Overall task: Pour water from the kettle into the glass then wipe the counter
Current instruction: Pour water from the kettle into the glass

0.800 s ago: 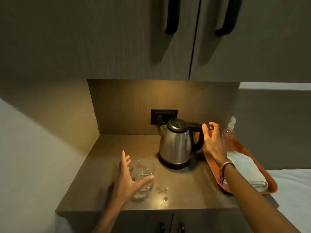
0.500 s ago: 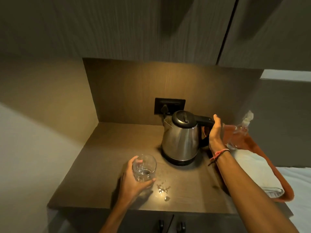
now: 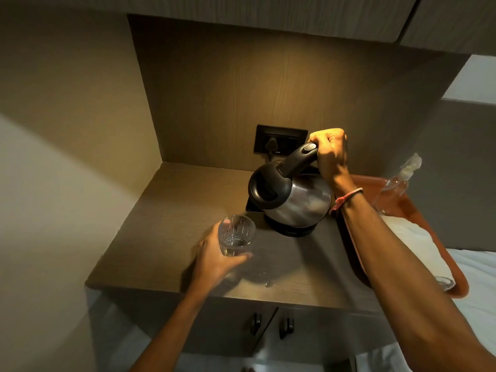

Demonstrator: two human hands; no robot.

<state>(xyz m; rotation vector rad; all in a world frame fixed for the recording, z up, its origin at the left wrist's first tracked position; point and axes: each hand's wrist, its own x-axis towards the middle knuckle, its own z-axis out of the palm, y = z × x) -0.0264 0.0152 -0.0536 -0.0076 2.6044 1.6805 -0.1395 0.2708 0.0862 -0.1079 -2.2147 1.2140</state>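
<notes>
Stainless-steel electric kettle [image 3: 298, 200] tilted toward a clear cut-glass tumbler [image 3: 236, 234] above the brown wood-grain worktop [image 3: 166, 237].

The right hand [image 3: 328, 154] is closed around the kettle's black handle [image 3: 296, 158] at its upper end, with the kettle body below and left of that hand and its black lid [image 3: 268, 187] leaning toward the tumbler; the black base [image 3: 291, 229] lies beneath it on the worktop. The left hand [image 3: 217, 259] grips the tumbler from the side and below, fingers wrapped round its lower half, holding it just left of and below the kettle's spout side. A little water sits in the tumbler's bottom. An orange tray [image 3: 418, 224] carrying a white folded cloth [image 3: 413, 242] and a clear spray bottle [image 3: 397, 181] lies beside the right forearm, at the worktop's right end.
</notes>
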